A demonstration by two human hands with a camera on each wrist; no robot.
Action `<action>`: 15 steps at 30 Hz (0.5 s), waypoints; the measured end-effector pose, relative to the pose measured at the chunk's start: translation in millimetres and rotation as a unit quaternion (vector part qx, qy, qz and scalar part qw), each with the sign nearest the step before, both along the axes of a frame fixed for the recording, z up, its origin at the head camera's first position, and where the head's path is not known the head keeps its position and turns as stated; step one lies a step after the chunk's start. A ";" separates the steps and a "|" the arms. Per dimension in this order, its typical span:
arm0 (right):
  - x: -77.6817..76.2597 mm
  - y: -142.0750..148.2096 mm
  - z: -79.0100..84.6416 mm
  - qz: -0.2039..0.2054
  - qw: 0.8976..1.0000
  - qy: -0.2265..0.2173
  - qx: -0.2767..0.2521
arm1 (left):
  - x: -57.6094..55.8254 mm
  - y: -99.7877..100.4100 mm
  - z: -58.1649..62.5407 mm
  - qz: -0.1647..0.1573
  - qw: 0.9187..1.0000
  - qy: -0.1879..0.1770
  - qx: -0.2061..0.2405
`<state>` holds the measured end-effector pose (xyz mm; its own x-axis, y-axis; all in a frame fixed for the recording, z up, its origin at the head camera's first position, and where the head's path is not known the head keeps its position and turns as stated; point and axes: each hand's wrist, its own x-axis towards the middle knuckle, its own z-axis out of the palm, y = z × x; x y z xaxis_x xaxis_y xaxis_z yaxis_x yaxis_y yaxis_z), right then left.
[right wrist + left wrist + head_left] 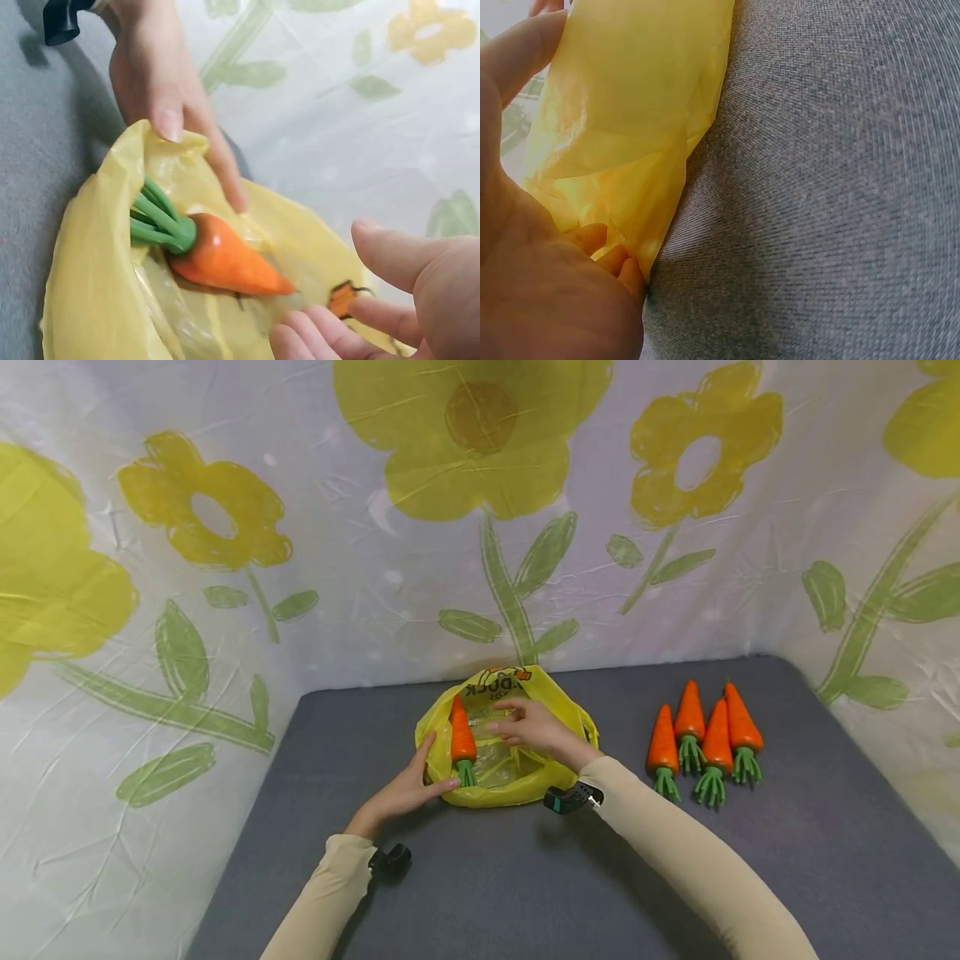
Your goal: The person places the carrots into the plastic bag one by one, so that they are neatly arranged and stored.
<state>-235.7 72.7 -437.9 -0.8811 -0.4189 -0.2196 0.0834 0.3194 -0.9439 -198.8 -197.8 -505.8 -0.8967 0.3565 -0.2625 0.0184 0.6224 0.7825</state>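
A yellow plastic bag [558, 697] lies on the grey table with its mouth spread open. One orange carrot [229, 259] with green stalks rests inside it, at the left side in the head view. At the bag's left edge, my left hand [401, 795] holds the plastic, its thumb over the rim and several fingers curled against the outside in the left wrist view. My right hand [536, 727] hovers over the bag's opening, to the right of the carrot, fingers loosely bent and apart, holding nothing.
Several more carrots [691, 718] lie in a group on the right part of the grey table [480, 877], stalks toward me. A pale curtain [360, 593] printed with yellow flowers stands behind the table and along both sides. Each wrist wears a black band [572, 798].
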 end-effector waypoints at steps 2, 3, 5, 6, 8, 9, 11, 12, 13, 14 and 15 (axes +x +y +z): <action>3.5 9.7 5.8 0.005 1.000 0.002 -0.002 | 0.0 -0.5 -0.3 -0.001 1.000 0.001 -0.001; 5.1 15.1 8.2 0.010 1.000 0.002 -0.003 | 0.1 -0.5 -0.5 -0.002 1.000 0.002 -0.001; 6.8 25.5 10.6 0.017 1.000 -0.001 -0.015 | -0.2 -0.7 -1.2 -0.004 1.000 0.005 -0.001; 8.0 31.0 11.8 0.016 1.000 -0.004 -0.018 | -0.4 -0.7 -1.6 -0.005 1.000 0.006 -0.001; 10.5 42.3 13.4 0.013 1.000 -0.002 -0.017 | -0.4 -0.7 -2.2 -0.006 1.000 0.007 -0.002; 12.0 48.1 14.1 0.009 1.000 0.003 -0.013 | -0.6 -0.8 -2.6 -0.006 1.000 0.007 -0.003; 15.4 60.4 15.5 -0.002 1.000 0.015 -0.003 | 0.0 -0.7 -2.6 -0.006 1.000 0.006 -0.003; 17.0 67.0 16.0 -0.009 1.000 0.023 0.004 | 0.0 -0.7 -2.8 -0.006 1.000 0.006 -0.003; 18.3 73.9 16.3 -0.013 0.999 0.032 0.009 | 0.2 -0.5 -2.7 -0.006 1.000 0.006 -0.003; 19.3 80.9 16.5 -0.017 0.999 0.040 0.012 | 0.5 -0.5 -2.7 -0.006 1.000 0.007 -0.003; 20.5 87.9 17.2 -0.024 0.999 0.045 0.014 | 0.6 -0.4 -2.7 -0.006 1.000 0.008 -0.003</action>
